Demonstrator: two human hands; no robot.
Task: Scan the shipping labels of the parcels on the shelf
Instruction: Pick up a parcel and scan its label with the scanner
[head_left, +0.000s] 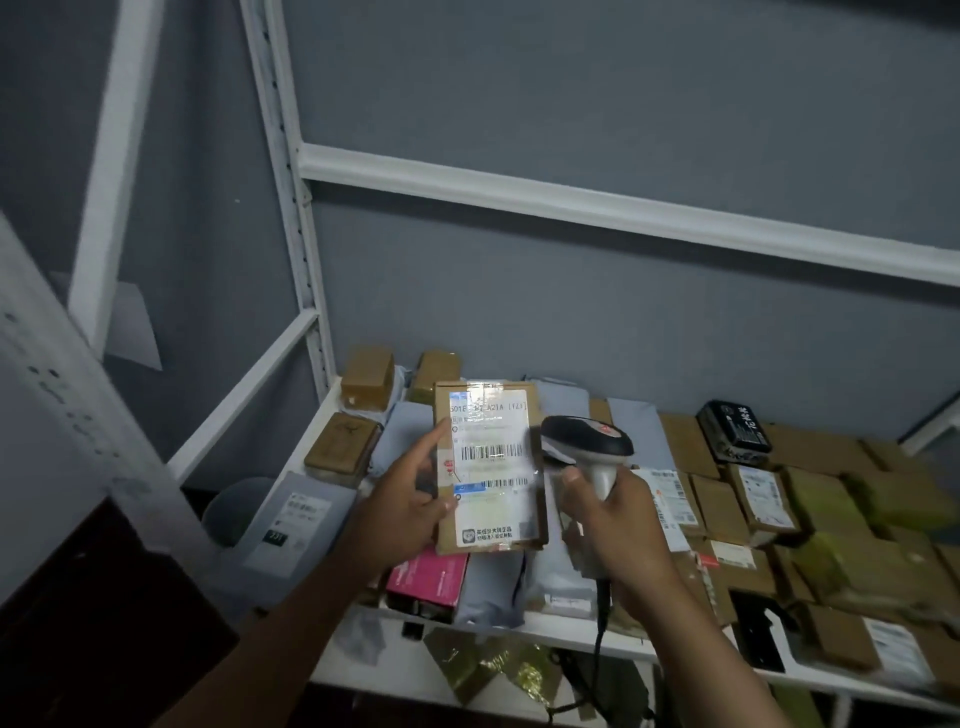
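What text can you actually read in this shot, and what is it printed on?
"A21A (121)", partly under glare: top of the shipping label on the cardboard parcel that the left hand holds.
"331", roughly: dark tag on the grey mailer.
Barcodes, small print and other parcels' labels: too blurred to read.

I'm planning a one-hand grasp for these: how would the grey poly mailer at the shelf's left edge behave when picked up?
The grey poly mailer would probably be floppy: it lies flat and thin, overhanging the shelf edge. It is likely light for its size. Its smooth plastic film may be slippery, so pinching an edge seems safer.
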